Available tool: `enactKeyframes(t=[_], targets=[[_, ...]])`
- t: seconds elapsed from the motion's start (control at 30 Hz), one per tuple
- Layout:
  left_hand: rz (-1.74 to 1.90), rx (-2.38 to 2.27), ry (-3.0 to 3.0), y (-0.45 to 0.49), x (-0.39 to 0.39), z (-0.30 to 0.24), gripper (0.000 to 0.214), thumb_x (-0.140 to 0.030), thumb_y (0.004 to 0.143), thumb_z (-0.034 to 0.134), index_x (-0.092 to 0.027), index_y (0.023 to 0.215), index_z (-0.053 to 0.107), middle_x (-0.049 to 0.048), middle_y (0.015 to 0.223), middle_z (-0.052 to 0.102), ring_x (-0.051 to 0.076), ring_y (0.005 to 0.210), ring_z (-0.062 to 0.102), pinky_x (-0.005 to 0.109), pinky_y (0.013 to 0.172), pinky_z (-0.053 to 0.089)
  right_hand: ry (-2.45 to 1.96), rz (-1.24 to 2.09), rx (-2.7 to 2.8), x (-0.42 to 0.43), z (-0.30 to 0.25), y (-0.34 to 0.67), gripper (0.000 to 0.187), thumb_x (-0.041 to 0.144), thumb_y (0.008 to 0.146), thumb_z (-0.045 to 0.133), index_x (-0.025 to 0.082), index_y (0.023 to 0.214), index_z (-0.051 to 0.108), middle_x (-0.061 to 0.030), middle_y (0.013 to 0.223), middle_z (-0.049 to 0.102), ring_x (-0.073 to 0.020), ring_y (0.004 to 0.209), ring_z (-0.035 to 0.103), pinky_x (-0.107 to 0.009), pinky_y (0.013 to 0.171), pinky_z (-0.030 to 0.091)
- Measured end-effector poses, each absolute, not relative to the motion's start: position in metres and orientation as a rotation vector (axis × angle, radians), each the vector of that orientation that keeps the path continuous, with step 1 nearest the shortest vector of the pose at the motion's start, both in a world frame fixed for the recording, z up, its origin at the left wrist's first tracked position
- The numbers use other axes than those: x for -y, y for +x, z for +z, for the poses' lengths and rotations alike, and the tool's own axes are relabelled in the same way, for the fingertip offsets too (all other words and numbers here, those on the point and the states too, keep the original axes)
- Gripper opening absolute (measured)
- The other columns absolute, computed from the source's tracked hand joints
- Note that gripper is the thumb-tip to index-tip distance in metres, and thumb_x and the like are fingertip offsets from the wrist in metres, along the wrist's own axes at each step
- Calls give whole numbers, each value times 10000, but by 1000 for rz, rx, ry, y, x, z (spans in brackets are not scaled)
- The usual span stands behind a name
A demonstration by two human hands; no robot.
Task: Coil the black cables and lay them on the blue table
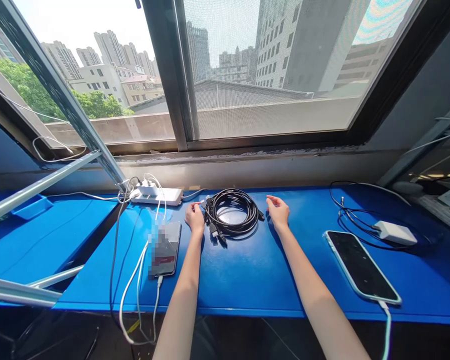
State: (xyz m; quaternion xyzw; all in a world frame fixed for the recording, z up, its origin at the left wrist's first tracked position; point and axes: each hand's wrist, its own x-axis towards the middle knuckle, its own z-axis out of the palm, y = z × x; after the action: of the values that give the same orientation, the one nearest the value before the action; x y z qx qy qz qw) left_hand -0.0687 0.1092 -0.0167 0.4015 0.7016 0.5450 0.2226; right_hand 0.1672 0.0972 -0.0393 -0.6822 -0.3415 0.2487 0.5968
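Observation:
A coil of black cable [255,212] lies on the blue tabletop between my two hands. Several black connectors [213,231] with metal ends are bunched at its left side. My left hand [195,218] is just left of these connectors, its fingers curled and the tips close to a metal plug [203,203]. Whether the fingers grip anything is hidden. On the other side, my right hand [278,212] stands a little apart from the coil, with fingers loosely bent, thumb and fingertips apart, and nothing visible between them.
Left of my left arm lies a phone [172,247] on a white charging cable. A white power strip [172,196] with plugged-in chargers sits behind it. At right are another phone [362,265], a white adapter [395,233] and black wires. A metal frame [65,100] rises at left before the window.

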Motion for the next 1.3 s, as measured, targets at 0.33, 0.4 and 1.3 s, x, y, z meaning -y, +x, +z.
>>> enactKeyframes(t=[0.33, 0.4, 1.3], targets=[[1708, -1806, 996, -66, -109, -20, 307, -246, 853, 399, -164, 905, 689, 92, 969, 684, 194, 910, 627, 323, 861, 482, -1512, 472, 709, -98, -47, 172, 203, 140, 728, 678, 141, 926, 637, -33, 901, 670, -175, 858, 645, -363, 824, 513], [1718, -1794, 973, -67, -110, -22, 275, -265, 838, 445, -160, 877, 697, 78, 904, 691, 190, 847, 630, 324, 836, 488, -1503, 457, 701, -97, -48, 173, 270, 97, 649, 671, 158, 911, 648, -43, 898, 673, -194, 869, 652, -363, 844, 507], [1655, -1611, 956, -57, -99, -12, 337, -205, 834, 302, -206, 541, 469, 4, 647, 566, 137, 590, 546, 260, 626, 434, -1500, 453, 702, -93, -46, 171, 307, 141, 515, 628, 189, 816, 666, -51, 882, 637, -223, 860, 632, -392, 811, 523]])
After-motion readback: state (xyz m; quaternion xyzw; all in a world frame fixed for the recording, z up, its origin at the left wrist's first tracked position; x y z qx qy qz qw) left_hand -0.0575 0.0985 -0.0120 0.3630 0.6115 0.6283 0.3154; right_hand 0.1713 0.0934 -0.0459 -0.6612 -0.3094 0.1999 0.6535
